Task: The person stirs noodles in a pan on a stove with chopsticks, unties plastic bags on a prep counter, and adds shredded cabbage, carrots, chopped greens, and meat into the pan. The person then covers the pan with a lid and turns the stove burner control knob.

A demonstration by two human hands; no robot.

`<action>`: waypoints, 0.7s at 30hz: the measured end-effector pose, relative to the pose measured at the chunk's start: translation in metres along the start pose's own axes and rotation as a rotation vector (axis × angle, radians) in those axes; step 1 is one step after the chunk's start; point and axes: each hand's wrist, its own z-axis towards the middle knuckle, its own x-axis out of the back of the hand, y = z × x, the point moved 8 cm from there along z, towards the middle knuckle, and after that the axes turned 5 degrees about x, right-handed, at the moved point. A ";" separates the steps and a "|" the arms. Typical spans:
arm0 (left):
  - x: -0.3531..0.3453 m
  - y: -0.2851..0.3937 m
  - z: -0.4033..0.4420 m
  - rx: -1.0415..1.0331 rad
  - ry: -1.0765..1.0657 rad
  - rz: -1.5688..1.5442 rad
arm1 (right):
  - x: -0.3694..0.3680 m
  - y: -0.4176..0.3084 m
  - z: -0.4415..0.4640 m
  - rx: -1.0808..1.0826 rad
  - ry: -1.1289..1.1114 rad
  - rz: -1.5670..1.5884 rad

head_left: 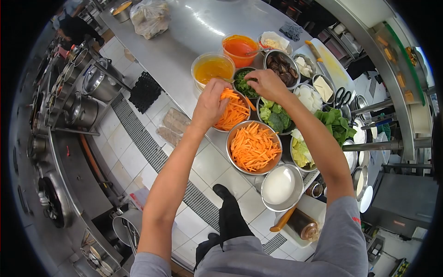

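My left hand (212,102) is closed on some carrot sticks (227,93) at the upper edge of a metal bowl of carrot sticks (233,114). Over a small bowl of chopped green herbs (242,85), my right hand (268,85) has its fingertips pinched together; what they hold, if anything, cannot be made out. A second bowl of carrot sticks (255,147) stands nearer to me. Broccoli florets (276,116) fill a bowl under my right forearm. Beyond my left hand are tubs of yellow sauce (213,69) and orange-red sauce (240,50).
Bowls of dark mushrooms (281,68), white slices (308,98), leafy greens (336,124) and cabbage (302,152) crowd the right side. A pan of white liquid (280,186) sits at the near edge. Black-handled scissors (342,97) and a cutting board (330,64) with a knife lie farther right.
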 end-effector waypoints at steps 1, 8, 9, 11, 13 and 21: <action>0.000 0.000 0.001 0.001 0.000 -0.001 | -0.005 0.001 -0.001 0.019 -0.019 0.005; 0.009 0.002 0.006 0.096 0.038 -0.112 | 0.005 -0.002 -0.002 0.015 0.013 0.017; 0.008 -0.004 0.007 0.161 0.039 -0.171 | 0.006 -0.002 -0.002 0.013 0.016 0.016; 0.006 -0.006 0.009 0.156 0.042 -0.198 | 0.008 -0.004 -0.002 0.028 0.032 0.006; 0.004 -0.008 0.010 0.151 0.046 -0.223 | 0.010 -0.005 -0.002 0.043 0.044 0.003; 0.006 -0.029 0.011 0.429 0.213 -0.515 | 0.022 -0.010 -0.006 0.055 0.135 0.053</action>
